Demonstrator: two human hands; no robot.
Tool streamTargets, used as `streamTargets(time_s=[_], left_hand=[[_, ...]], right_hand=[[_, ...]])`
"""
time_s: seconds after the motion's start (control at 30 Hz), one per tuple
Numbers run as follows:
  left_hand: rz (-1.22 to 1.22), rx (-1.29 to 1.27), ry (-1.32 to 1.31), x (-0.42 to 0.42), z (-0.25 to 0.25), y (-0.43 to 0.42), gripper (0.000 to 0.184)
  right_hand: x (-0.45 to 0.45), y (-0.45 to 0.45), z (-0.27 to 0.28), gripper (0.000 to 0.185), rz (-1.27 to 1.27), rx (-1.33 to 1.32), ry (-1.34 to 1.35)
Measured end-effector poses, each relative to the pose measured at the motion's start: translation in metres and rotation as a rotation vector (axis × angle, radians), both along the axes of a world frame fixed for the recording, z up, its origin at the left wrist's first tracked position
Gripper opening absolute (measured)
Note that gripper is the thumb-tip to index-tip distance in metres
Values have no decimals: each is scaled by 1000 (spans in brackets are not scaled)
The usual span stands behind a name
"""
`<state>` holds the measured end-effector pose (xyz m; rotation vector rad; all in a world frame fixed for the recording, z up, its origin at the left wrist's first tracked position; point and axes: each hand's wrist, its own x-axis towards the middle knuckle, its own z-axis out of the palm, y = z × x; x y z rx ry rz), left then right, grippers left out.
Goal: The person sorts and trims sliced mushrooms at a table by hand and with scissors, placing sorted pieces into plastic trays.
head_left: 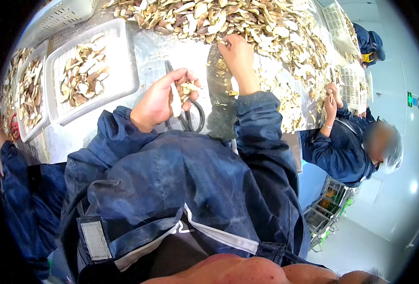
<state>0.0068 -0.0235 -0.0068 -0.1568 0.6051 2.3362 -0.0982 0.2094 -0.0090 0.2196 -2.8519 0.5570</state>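
Nearest my camera: the dark blue jacket (pixel 162 165), front edge of the bench (pixel 152 49) just past it. I had the left hand (pixel 160 97) palm-up over that edge, fingers half curled around a few mushroom slices: a long pale slice (pixel 176 100) by the thumb, smaller bits cupped behind it. Black-handled scissors (pixel 202 117) showed directly under that hand; couldn't tell whether it touched or held them.

Right hand (pixel 241 57) was farther out, palm-down at the near edge of the pile (pixel 214 19). Thumb and index looked almost together, the rest tucked in. Couldn't tell if they had a slice between them; knuckles blocked the tips.

Step in hand, my read: right picks slices, left keeps the handful. Next move called for a light pinch on one slice, lifted clear of its neighbours, left cup kept loose so nothing slips or gets crushed.

Left of the left hand sat a clear box (pixel 134 83), partly filled with slices, a second box of slices beyond it. Slices also lay scattered right of the right forearm. Farther right, a co-worker (pixel 342 146) had hands at the pile's edge, beside a white basket (pixel 353 87). Another person (pixel 368 45) stood farther back.
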Motion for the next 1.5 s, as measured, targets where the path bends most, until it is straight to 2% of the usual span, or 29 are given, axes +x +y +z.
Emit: streamTargets(time_s=[0.13, 0.27, 0.33, 0.37, 0.47, 0.57, 0.67, 0.7, 0.83, 0.93, 1.07, 1.3, 1.5], left_hand=[[3, 7, -1, 2, -4, 1, 34], [37, -19, 15, 1, -2, 3, 40], [36, 26, -13, 0, -1, 4, 41], [36, 48, -25, -1, 0, 5, 42], [47, -12, 10, -2, -5, 2, 42], [22, 34, 11, -2, -10, 1, 36], [25, 28, -1, -2, -7, -1, 33], [32, 24, -6, -2, -7, -2, 32], [21, 62, 30, 0, -8, -2, 32], [6, 38, 45, 0, -8, -2, 32], [28, -40, 108, 0, -6, -1, 28], [77, -142, 144, 3, 13, 2, 30], [87, -241, 173, 5, 10, 1, 34]], right_hand=[[29, 0, 24, 24, 13, -164, -65], [71, -20, 71, 24, -8, -732, -522], [80, -34, 76, 24, 226, -900, -640], [77, -38, 77, 29, 221, -900, -622], [29, -25, 32, 36, 25, -444, -205], [1, -30, 8, 40, -79, -109, 33], [-6, -32, -3, 43, -111, -110, -12], [-3, -29, -9, 38, -85, -97, 38], [32, -19, 20, 27, -68, -433, -285], [44, -7, 23, 24, -22, -824, -410], [65, -9, 44, 18, 13, -1184, -522], [92, -33, 48, 7, 105, -1481, -710], [97, -46, 44, 10, 80, -1504, -742]])
